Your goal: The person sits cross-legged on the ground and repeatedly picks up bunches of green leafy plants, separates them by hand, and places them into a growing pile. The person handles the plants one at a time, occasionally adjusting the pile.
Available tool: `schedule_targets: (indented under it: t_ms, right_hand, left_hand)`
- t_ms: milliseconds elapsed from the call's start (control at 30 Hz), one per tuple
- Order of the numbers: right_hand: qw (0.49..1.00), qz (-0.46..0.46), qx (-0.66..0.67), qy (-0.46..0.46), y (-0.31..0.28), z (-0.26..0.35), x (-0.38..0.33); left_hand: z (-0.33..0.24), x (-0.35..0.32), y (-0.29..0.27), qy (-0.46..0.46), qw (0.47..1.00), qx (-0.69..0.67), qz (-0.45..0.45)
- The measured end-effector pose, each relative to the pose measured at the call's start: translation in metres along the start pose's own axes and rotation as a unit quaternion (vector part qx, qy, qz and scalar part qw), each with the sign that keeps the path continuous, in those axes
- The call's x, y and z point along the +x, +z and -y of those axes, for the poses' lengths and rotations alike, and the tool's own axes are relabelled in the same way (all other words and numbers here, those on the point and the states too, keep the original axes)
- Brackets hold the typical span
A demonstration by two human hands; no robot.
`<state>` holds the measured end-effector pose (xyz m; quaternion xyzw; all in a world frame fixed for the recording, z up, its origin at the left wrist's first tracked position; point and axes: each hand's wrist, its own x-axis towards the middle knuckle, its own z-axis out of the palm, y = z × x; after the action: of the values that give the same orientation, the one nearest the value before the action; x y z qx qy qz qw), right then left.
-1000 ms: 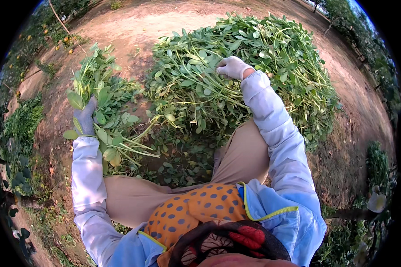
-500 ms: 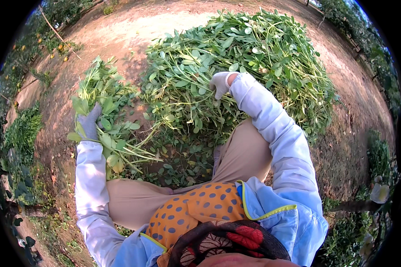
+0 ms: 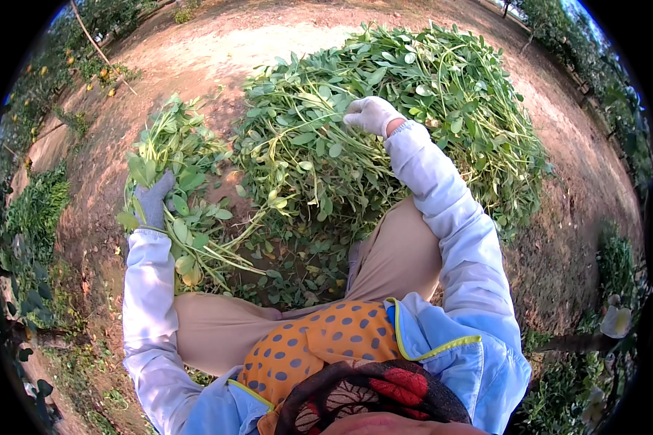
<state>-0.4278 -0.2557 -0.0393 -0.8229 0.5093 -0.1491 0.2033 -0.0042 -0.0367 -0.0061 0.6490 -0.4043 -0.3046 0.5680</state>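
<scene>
From afar, I watch a worker's left hand grip a leafy bunch beside a broad green heap.
The left hand, gloved in grey, has its fingers closed around the bunch, partly hidden by leaves, the stems trailing toward the legs. I see the right hand, gloved in white, over the heap, its fingers curled and partly closed; I cannot tell whether they have hold of a stem. The heap sits on brown ground ahead of the worker, with the bunch to its left.
</scene>
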Motion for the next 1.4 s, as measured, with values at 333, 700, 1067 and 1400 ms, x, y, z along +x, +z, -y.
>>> schedule_targets:
  t_ms: [333, 700, 1067, 1400]
  right_hand:
    - [0.979, 0.081, 0.182, 0.041, 0.009, 0.004, 0.002]
    - [0.907, 0.261, 0.324, -0.069, -0.033, 0.091, -0.043]
    - [0.653, -0.028, 0.748, -0.112, 0.003, 0.151, -0.027]
    - [0.786, 0.165, 0.586, -0.107, 0.080, 0.211, -0.066]
  left_hand:
    - [-0.001, -0.004, 0.012, 0.001, 1.000, -0.013, 0.024]
    - [0.016, 0.006, 0.005, -0.013, 0.999, -0.014, 0.043]
    - [-0.003, -0.010, 0.018, -0.057, 0.989, -0.127, 0.053]
    - [-0.027, -0.040, 0.038, -0.089, 0.960, -0.256, 0.074]
